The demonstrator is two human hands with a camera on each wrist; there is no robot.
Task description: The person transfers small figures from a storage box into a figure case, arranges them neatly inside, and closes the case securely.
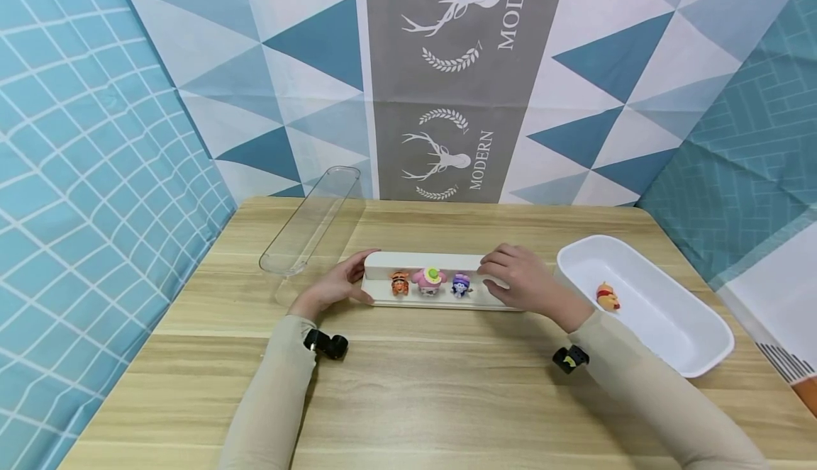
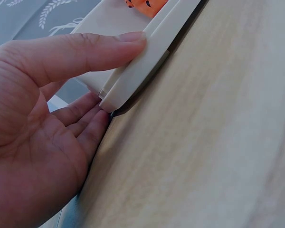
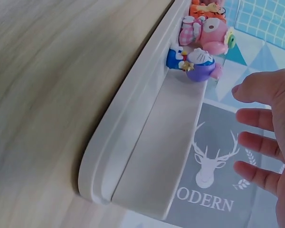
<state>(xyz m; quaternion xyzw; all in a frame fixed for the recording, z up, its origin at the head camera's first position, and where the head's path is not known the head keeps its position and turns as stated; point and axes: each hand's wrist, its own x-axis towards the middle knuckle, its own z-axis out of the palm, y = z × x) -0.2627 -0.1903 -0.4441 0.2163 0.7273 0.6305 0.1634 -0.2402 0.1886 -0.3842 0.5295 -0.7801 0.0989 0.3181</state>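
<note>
Right of the long cream stand point(image 1: 440, 261) the left hand point(image 1: 335, 286) grips, right hand point(image 1: 526, 278) loose, a white oblong tub point(image 1: 667, 317) holds an orange-red figurine point(image 1: 608, 298)

I list: one tabletop point(image 1: 421, 392), pale wood grain; beyond its far edge, a blue-and-white triangle backdrop point(image 1: 325, 37) with grey deer-print panel point(image 1: 408, 80); beyond its left edge, blue gridded covering point(image 1: 96, 144); right, teal herringbone covering point(image 1: 759, 137).
</note>
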